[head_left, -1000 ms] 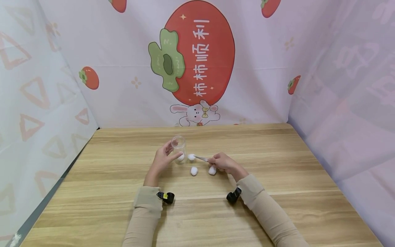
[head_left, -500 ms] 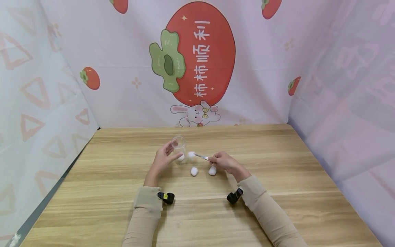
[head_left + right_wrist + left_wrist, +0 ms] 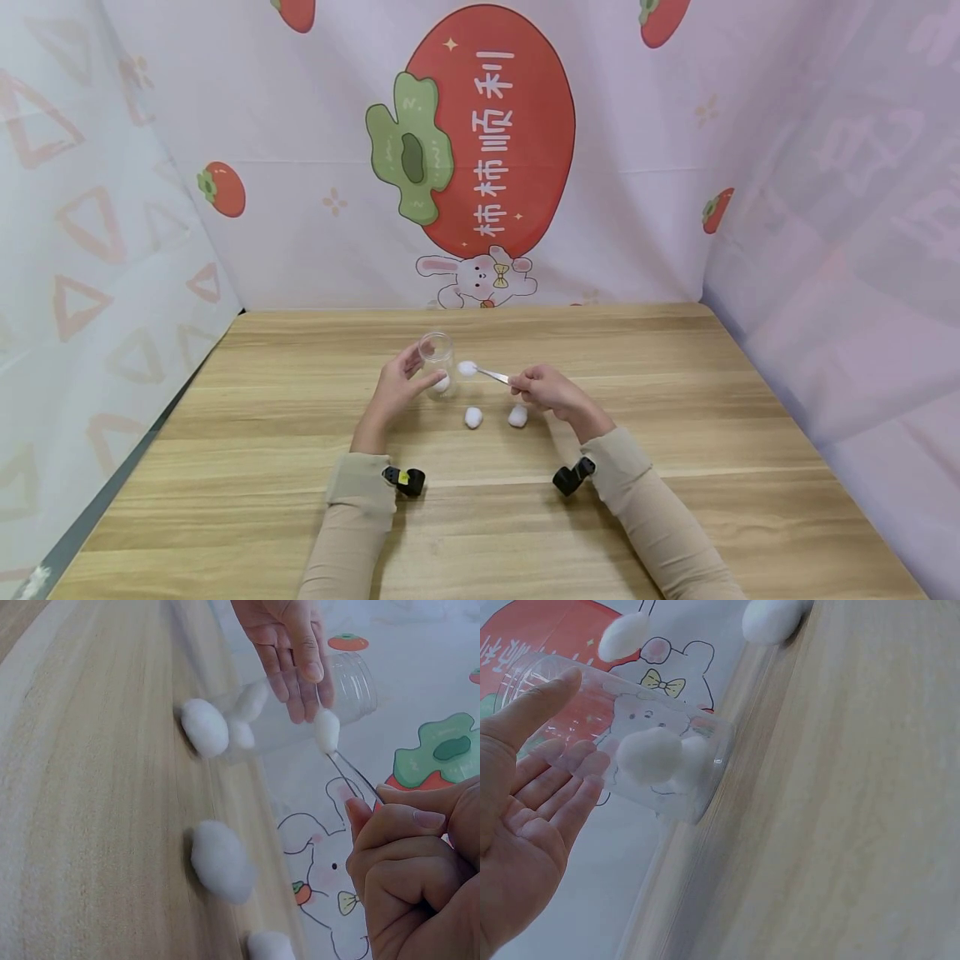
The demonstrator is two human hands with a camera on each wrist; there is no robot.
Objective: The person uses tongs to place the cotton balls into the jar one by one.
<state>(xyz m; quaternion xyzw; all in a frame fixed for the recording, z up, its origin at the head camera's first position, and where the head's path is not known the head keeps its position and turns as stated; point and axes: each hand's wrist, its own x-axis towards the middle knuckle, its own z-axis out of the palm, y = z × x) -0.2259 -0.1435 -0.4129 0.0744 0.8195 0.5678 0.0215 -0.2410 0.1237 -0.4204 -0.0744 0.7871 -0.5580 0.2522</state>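
Observation:
A clear jar (image 3: 436,357) stands upright on the table, gripped by my left hand (image 3: 397,385) with the thumb on one side and fingers on the other. White cotton balls (image 3: 651,756) lie at its bottom. My right hand (image 3: 551,392) holds metal tweezers (image 3: 355,774) between thumb and fingers. Their tips pinch another cotton ball (image 3: 327,730), raised off the table just right of the jar, below the level of its rim in the head view.
Loose cotton balls lie on the wooden table (image 3: 480,533): one (image 3: 473,417) in front of the jar, another (image 3: 517,417) below my right hand. A third cotton ball (image 3: 270,945) shows at the right wrist view's lower edge. A printed cloth (image 3: 300,242) hangs behind the table.
My right hand has raised the tweezers, lifting the pinched cotton ball off the table beside the jar. My left hand and the jar stay in place.

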